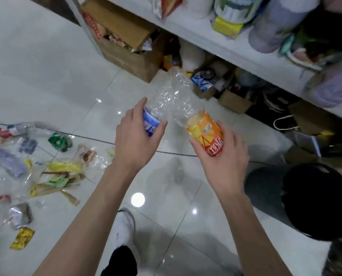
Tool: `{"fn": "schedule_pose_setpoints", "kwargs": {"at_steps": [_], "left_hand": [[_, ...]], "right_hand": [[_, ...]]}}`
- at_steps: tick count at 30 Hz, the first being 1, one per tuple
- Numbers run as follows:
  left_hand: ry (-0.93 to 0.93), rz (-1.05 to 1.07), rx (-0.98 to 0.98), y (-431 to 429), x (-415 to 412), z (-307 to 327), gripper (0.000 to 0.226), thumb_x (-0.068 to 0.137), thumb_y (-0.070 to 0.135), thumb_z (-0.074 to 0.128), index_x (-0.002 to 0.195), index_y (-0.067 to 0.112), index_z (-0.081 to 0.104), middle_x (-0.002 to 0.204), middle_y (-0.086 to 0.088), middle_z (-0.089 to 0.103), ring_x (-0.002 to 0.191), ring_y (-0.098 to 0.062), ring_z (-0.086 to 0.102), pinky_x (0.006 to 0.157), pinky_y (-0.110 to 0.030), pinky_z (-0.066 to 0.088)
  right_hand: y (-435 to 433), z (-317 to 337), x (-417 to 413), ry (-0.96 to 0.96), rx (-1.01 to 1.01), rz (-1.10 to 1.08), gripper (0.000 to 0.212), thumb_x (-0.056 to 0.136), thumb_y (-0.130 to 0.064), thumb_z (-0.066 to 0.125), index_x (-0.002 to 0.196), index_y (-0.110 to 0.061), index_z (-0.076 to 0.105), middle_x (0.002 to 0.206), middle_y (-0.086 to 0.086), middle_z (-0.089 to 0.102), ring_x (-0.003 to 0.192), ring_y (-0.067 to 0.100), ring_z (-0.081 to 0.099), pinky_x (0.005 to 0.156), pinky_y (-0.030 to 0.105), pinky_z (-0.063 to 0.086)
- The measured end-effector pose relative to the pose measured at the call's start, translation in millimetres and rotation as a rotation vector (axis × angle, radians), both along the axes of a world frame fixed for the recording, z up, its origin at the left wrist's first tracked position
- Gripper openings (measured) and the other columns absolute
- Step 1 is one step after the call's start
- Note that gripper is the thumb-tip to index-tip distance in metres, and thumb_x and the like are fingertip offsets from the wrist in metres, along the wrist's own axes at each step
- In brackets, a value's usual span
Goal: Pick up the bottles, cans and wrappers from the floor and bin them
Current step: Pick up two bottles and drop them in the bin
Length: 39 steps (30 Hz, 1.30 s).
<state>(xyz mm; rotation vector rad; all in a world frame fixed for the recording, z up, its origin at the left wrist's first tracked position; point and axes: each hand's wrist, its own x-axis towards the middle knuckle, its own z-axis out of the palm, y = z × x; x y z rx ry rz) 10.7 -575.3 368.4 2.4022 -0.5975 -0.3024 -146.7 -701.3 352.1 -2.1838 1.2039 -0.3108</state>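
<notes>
Only the head view to go on here. We're mid-carry: our left hand is wrapped around a clear crumpled plastic bottle with a blue label, and our right hand is closed around a clear plastic bottle with an orange label. Both bottles are up in the air in front of us, necks pointing away toward the white shelf, looking empty and a bit squashed.

So the step in hand looks like the trip to the bin. The round black waste bin sits on the pale tiled floor down at our right, mouth open and just below the right forearm. Next move, we'd guess: swing both hands right and down over that opening and let go, the orange one first since it's nearer.

Plenty left after that. The heap of clear bottles, a green can, a silver can and yellow and gold wrappers lies on the floor by the left edge of the view, well apart from the bin.

Writing-wise, the orange label has big white letters on red, something like "TEN", but it's partly covered and we can't read it properly. The blue label has white characters, too blurred to make out.
</notes>
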Motion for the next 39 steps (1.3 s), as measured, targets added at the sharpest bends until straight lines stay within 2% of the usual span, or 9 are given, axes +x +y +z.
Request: {"fn": "schedule_pose_setpoints", "kwargs": {"at_steps": [2,6,13,19,23,27,30,33,39], "left_hand": [[-0.005,-0.023,-0.027,-30.6,-22.0,0.6,0.070,0.091,0.053,0.062,0.149,0.023,0.036,0.134,0.001,0.056,0.120,-0.022,0.054,0.103,-0.043,0.044],[0.081,-0.118,-0.058,-126.8,-110.7,-2.5,0.070,0.091,0.053,0.062,0.149,0.024,0.036,0.137,0.001,0.054,0.122,-0.020,0.053,0.103,-0.043,0.045],[0.207,-0.274,0.027,-239.7,-281.2,-29.1,0.067,0.091,0.059,0.058,0.146,0.027,0.037,0.136,0.003,0.049,0.115,-0.021,0.058,0.091,-0.038,0.047],[0.271,-0.333,0.124,-283.6,-375.5,-74.5,0.067,0.090,0.059,0.058,0.144,0.023,0.038,0.135,0.002,0.051,0.118,-0.022,0.057,0.091,-0.036,0.045],[0.322,-0.322,0.134,-298.0,-399.2,-107.4,0.072,0.090,0.057,0.060,0.147,0.020,0.036,0.140,0.001,0.049,0.124,-0.020,0.054,0.096,-0.039,0.049],[0.278,-0.278,0.115,-300.4,-397.9,-129.3,0.059,0.095,0.048,0.056,0.144,0.017,0.041,0.137,-0.002,0.050,0.119,-0.022,0.057,0.094,-0.041,0.051],[0.230,-0.294,0.124,-296.2,-386.6,-140.5,0.051,0.097,0.041,0.055,0.140,0.017,0.045,0.134,-0.002,0.051,0.115,-0.022,0.059,0.088,-0.039,0.052],[0.213,-0.285,0.126,-291.1,-374.0,-144.7,0.046,0.098,0.038,0.055,0.138,0.016,0.047,0.132,-0.002,0.051,0.112,-0.021,0.060,0.084,-0.038,0.052],[0.183,-0.249,0.123,-284.2,-357.1,-137.8,0.045,0.099,0.039,0.053,0.139,0.018,0.047,0.137,0.001,0.050,0.116,-0.020,0.058,0.085,-0.039,0.053]], "right_hand": [[-24.7,9.0,-21.7,-0.001,0.012,-0.040,0.082,0.079,-0.075,0.064,0.148,-0.037,0.042,0.136,-0.002,0.050,0.123,0.017,0.041,0.099,0.032,0.029],[-102.9,17.0,-112.5,0.034,-0.014,-0.195,0.083,0.079,-0.072,0.067,0.147,-0.032,0.043,0.137,0.002,0.051,0.123,0.023,0.046,0.103,0.042,0.039],[-187.4,-12.2,-282.1,0.070,0.080,-0.455,0.081,0.085,-0.072,0.058,0.148,-0.023,0.042,0.138,0.007,0.053,0.128,0.029,0.048,0.107,0.048,0.043],[-215.1,-61.7,-359.8,0.048,0.149,-0.526,0.080,0.088,-0.065,0.063,0.148,-0.018,0.041,0.135,0.009,0.057,0.124,0.029,0.051,0.101,0.038,0.041],[-225.2,-94.7,-373.3,0.012,0.220,-0.564,0.080,0.085,-0.067,0.064,0.142,-0.013,0.048,0.130,0.010,0.058,0.124,0.028,0.052,0.105,0.043,0.044],[-233.4,-121.2,-371.1,-0.018,0.293,-0.544,0.083,0.083,-0.071,0.060,0.143,-0.015,0.048,0.130,0.007,0.057,0.121,0.022,0.052,0.104,0.042,0.045],[-238.8,-135.7,-365.4,-0.037,0.360,-0.551,0.077,0.087,-0.067,0.060,0.143,-0.015,0.048,0.130,0.006,0.057,0.116,0.016,0.051,0.095,0.028,0.039],[-239.4,-141.4,-358.5,-0.009,0.440,-0.568,0.076,0.092,-0.062,0.058,0.148,-0.014,0.042,0.139,0.008,0.051,0.123,0.020,0.050,0.094,0.021,0.030],[-229.2,-139.4,-349.9,0.074,0.386,-0.526,0.076,0.091,-0.061,0.062,0.149,-0.017,0.040,0.144,0.007,0.045,0.133,0.027,0.048,0.110,0.040,0.041]]}}
